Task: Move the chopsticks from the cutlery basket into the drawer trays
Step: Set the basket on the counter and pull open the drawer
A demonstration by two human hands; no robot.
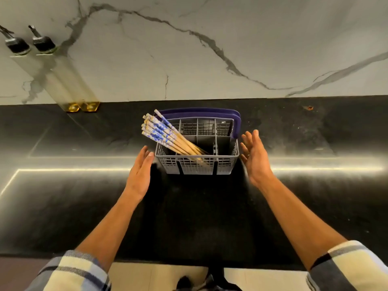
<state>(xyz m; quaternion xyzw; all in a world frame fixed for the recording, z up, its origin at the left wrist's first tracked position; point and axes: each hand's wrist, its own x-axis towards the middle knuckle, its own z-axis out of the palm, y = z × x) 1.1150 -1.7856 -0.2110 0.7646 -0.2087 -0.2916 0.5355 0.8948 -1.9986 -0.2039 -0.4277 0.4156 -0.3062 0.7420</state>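
A grey plastic cutlery basket (227, 162) with a purple handle stands on the black counter in the middle of the view. Several wooden chopsticks (165, 135) with blue-and-white patterned tops lean out of its left compartments toward the upper left. My left hand (139, 172) is open just beside the basket's left wall, fingertips near its front corner. To the right of the basket, my right hand (254, 156) is also open, palm facing the wall and a small gap away. Neither hand holds anything. No drawer or tray is in view.
Two tall glass oil bottles (69, 85) with black pourers stand at the back left against the marble wall. The black counter (84, 206) stretches wide to both sides, with a bright light strip reflected across it. Its front edge runs along the bottom.
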